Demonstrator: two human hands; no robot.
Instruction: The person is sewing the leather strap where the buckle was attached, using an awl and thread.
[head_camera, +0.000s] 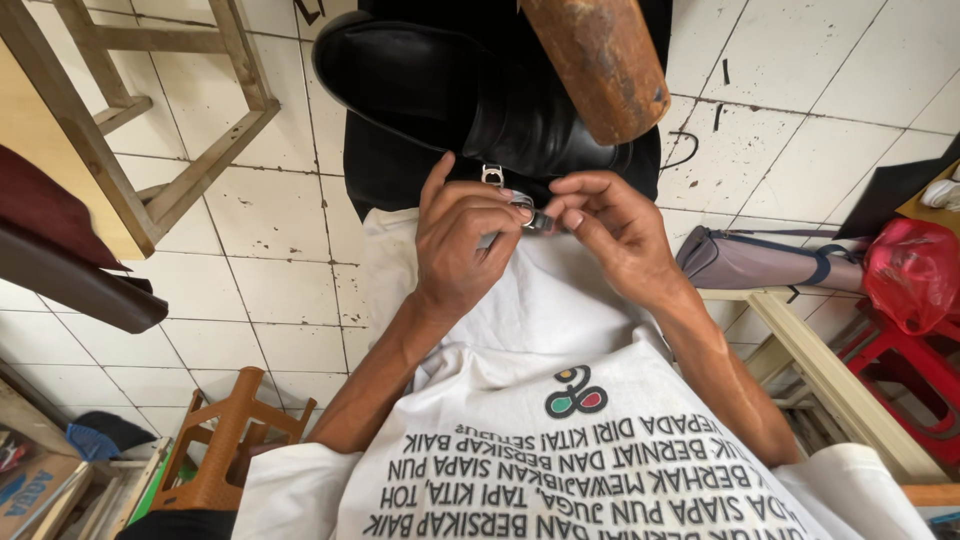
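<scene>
A black leather shoe (440, 85) lies across my lap on a black cloth, its sole side toward me. A small metal buckle (492, 175) sticks out at its edge. My left hand (460, 240) and my right hand (605, 225) meet just below the shoe. Both pinch a small silver metal piece (535, 215) between their fingertips. A rusty brown cylindrical post (600, 60) rises over the shoe's heel end. I wear a white printed shirt (560, 440).
Wooden frame (170, 110) stands at the upper left on the white tiled floor (270, 270). A small wooden stool (225, 440) is at the lower left. A grey bag (760, 262), a red plastic bag (912, 270) and a red stool sit on the right.
</scene>
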